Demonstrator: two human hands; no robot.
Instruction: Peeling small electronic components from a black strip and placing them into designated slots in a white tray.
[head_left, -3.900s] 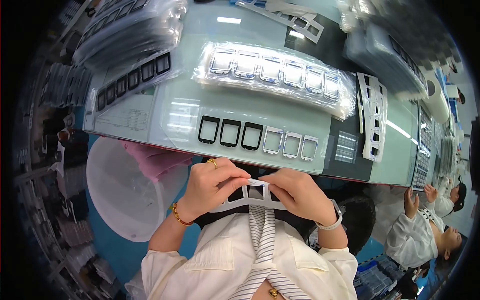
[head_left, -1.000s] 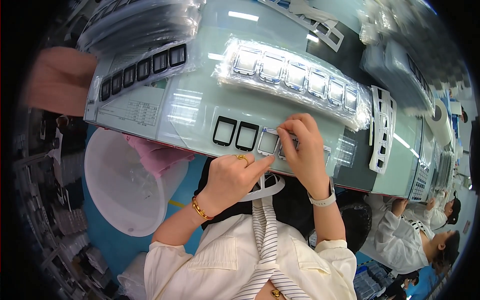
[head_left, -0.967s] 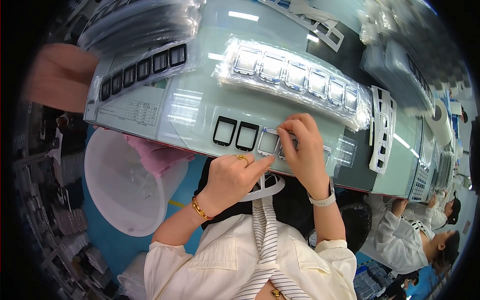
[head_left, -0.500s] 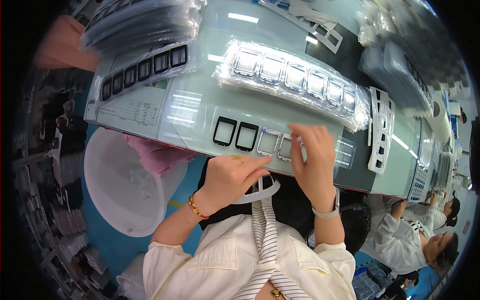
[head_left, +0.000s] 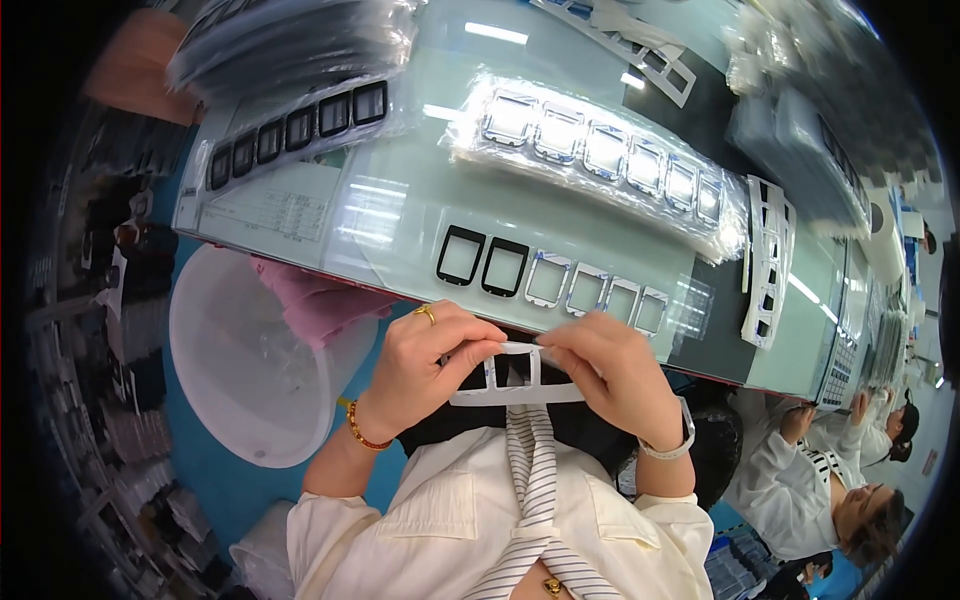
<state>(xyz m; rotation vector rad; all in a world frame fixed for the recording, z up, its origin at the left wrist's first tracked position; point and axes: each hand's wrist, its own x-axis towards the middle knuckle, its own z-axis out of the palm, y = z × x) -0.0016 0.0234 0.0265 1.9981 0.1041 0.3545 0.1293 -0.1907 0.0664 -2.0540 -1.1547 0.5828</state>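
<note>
Left hand [head_left: 425,357] and right hand [head_left: 620,372] both pinching a white cut-out strip [head_left: 515,396] | on bench [head_left: 385,225]: four white-bordered frames [head_left: 543,300] seemingly done | two black frames [head_left: 509,246] seemingly left

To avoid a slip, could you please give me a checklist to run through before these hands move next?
1. Left hand pinching the white, flat windowed strip: ok.
2. Right hand at the strip's top edge: ok.
3. Right hand's pinch firm: cannot tell, image blurred there.
4. Two black rectangular frames lying on the glass-topped table: ok.
5. Row all one colour: not ok, four white-and-blue rectangular frames continue it.
</note>
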